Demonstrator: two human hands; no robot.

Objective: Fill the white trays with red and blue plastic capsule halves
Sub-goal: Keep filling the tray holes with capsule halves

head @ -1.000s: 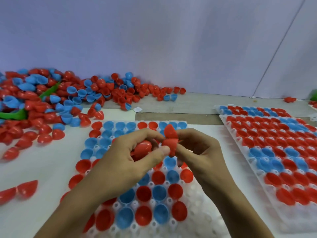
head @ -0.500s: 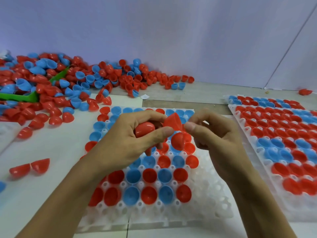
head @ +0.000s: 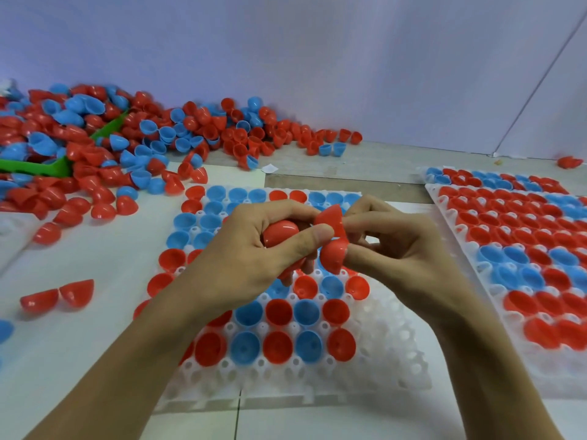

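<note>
Both hands are busy right above the half-filled white tray (head: 374,354). The left hand (head: 254,249) is curled around a red capsule half (head: 281,232), with more red peeking out under its fingers. The right hand (head: 397,246) pinches a joined pair of red halves (head: 332,239), looks like it's splitting them apart. The tray's near rows and right side are still empty, while the second tray (head: 444,198) to its right looks packed. My worry: if the pair snaps apart suddenly, a half could pop loose, land on the tray and knock seated ones out of their sockets. The loose pile (head: 127,147) sits beyond the tray's far left corner.
</note>
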